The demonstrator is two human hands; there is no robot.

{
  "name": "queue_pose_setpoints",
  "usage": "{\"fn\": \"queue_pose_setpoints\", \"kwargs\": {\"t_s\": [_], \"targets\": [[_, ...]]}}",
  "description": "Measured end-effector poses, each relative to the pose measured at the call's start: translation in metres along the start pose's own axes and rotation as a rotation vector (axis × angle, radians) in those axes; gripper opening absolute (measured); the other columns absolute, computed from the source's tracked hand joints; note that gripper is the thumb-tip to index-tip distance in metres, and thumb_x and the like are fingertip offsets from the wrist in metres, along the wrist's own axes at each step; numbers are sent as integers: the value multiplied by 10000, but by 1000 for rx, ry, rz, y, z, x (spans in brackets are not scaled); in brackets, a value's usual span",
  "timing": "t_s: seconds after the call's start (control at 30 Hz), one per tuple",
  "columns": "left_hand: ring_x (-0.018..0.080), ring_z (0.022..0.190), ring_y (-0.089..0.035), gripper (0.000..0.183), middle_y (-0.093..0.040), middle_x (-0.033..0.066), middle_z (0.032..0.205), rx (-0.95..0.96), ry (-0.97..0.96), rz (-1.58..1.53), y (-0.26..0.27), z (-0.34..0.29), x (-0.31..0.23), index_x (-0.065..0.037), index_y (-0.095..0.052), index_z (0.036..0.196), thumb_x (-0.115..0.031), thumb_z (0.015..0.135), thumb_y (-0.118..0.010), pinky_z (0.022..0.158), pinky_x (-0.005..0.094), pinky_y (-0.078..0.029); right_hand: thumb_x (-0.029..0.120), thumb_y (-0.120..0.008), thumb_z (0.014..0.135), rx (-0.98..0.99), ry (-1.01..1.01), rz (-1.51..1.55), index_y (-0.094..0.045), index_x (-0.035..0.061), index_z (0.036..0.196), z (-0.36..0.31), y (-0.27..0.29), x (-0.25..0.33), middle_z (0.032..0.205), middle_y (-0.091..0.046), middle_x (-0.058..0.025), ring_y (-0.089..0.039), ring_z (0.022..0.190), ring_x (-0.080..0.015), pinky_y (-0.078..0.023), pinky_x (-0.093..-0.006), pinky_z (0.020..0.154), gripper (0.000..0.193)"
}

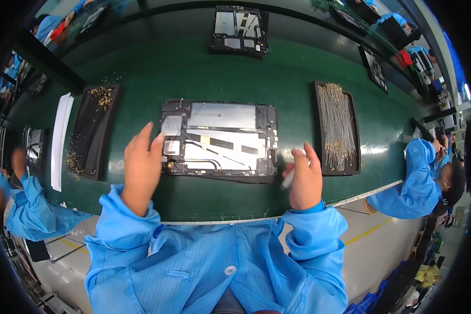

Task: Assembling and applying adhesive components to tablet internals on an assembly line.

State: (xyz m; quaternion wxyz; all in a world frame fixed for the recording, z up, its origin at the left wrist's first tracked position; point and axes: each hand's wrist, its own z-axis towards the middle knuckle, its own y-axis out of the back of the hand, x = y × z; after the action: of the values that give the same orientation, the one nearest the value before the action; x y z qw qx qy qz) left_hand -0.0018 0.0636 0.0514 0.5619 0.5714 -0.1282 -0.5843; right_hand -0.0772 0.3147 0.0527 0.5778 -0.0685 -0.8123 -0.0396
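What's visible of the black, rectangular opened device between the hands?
The black, rectangular opened device lies flat over the green tabletop, long sides running left-right. Its exposed interior shows silvery, metal-looking panels, dark strips, thin cables and a black frame. The left hand is at its left edge, contact unclear; the right hand is apart.

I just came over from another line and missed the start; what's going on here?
Someone in a blue smock is at a green table, with an opened flat device lying in front of them. Their left hand is at its left edge; whether it touches is unclear. Their right hand holds a small pale object beside the device. A tray of thin wires lies to the right, another with small gold-coloured pieces to the left.
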Motion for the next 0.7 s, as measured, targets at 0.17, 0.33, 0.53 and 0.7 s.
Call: {"fn": "queue_pose_setpoints", "kwargs": {"t_s": [0.17, 0.33, 0.53, 0.7], "targets": [[128, 792, -509, 344, -564, 115, 871, 470, 377, -647, 9, -7, 24, 76, -489, 988, -225, 832, -431, 701, 249, -393, 339, -445, 800, 338, -388, -274, -434, -4, 1057, -6, 0, 0, 682, -467, -47, -419, 483, -101, -357, -222, 393, 429], [85, 738, -499, 317, -566, 56, 838, 376, 674, -1032, 7, 14, 42, 66, -522, 940, -220, 824, -452, 674, 199, -382, 375, -430, 807, 681, -606, -185, -464, 17, 842, -21, 3, 4, 640, -471, -51, -423, 470, -103, -352, -218, 380, 361], [98, 729, -488, 338, -551, 56, 831, 171, 746, -1133, 6, 35, 61, 57, -522, 934, -256, 826, -453, 656, 208, -378, 286, -459, 795, 668, -427, -266, -473, 8, 837, -22, -45, 40, 620, -492, -41, -420, 449, -100, -356, -214, 380, 281], [115, 801, -467, 384, -504, 69, 922, -224, 796, -1079, -14, 38, 59, 50, -457, 1035, -275, 832, -440, 703, 233, -387, 165, -425, 778, 489, -139, 96, -491, 25, 879, -12, -94, 60, 671, -552, -59, -503, 470, -123, -376, -227, 367, 185]]}}
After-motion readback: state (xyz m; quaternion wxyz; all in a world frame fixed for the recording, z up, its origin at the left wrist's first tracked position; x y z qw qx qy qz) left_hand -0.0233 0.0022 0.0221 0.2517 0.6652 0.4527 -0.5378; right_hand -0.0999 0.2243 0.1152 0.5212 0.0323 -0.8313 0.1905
